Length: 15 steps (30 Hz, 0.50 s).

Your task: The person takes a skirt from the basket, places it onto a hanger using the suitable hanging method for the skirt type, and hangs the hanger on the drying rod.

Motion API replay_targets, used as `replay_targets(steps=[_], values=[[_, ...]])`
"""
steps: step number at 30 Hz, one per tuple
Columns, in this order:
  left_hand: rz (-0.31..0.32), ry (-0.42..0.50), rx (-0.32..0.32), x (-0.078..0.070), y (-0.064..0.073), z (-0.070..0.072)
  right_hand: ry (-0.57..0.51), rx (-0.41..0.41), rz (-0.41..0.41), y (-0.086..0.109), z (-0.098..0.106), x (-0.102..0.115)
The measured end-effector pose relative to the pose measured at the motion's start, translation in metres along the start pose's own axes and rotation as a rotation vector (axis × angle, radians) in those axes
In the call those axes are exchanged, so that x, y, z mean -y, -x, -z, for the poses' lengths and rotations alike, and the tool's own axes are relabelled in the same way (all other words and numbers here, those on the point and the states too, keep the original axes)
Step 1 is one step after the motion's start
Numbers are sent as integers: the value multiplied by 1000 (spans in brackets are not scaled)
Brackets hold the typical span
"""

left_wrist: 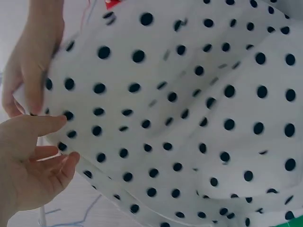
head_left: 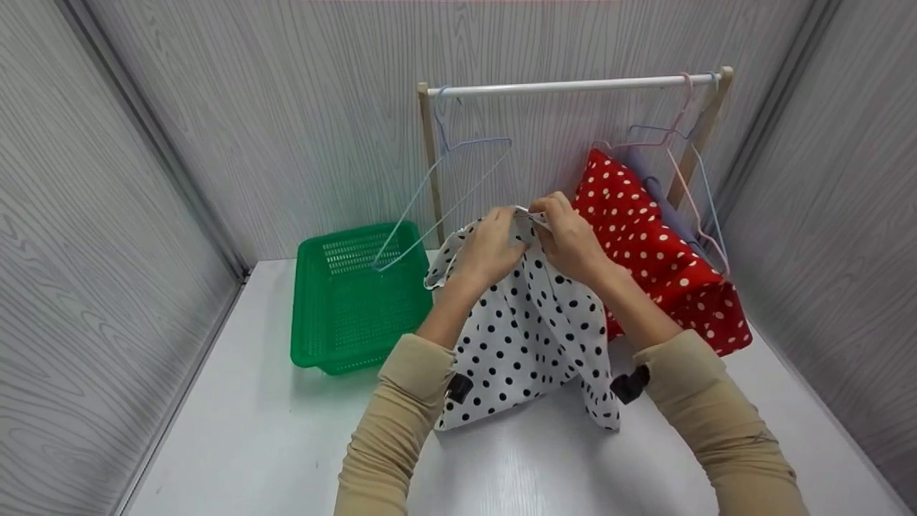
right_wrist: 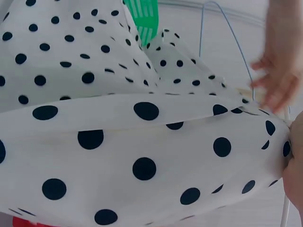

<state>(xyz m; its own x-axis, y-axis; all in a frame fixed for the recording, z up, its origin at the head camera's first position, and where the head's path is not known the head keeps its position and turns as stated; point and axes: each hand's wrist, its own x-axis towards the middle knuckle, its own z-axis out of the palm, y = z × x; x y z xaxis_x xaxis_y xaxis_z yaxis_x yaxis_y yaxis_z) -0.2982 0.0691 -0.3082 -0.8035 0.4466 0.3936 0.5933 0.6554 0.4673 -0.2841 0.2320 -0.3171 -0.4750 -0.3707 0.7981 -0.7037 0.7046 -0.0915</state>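
Note:
A white cloth garment with black polka dots hangs from the hands down to the table; its exact kind is unclear. At its upper edge my right hand pinches the gathered fabric between thumb and fingers. My left hand is just left of it. In the left wrist view the left hand has thumb and fingers apart beside the cloth edge, gripping nothing. The right wrist view shows the left hand blurred, fingers spread, while the right hand is cut off by the frame edge.
Behind stands a rack with a white rail and wooden posts. A light blue hanger hangs at its left end, over a green basket. To the right, a red polka-dot cloth hangs by a pink hanger.

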Motion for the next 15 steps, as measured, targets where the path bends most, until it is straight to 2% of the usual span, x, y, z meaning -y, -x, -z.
replay_targets(steps=[3,7,10,13,15], values=[[-99,48,-39,-8,-1,1,-62,-49,-65,-1,-5,6],[-119,53,-31,-5,-1,1,-206,-56,-204,-1,-7,12],[-141,61,-32,-1,-2,3,-336,11,-324,1,-4,13],[-165,74,-73,5,-2,5,-456,100,-424,8,3,11],[-171,84,-101,9,-2,6,-490,159,-468,16,9,13]])
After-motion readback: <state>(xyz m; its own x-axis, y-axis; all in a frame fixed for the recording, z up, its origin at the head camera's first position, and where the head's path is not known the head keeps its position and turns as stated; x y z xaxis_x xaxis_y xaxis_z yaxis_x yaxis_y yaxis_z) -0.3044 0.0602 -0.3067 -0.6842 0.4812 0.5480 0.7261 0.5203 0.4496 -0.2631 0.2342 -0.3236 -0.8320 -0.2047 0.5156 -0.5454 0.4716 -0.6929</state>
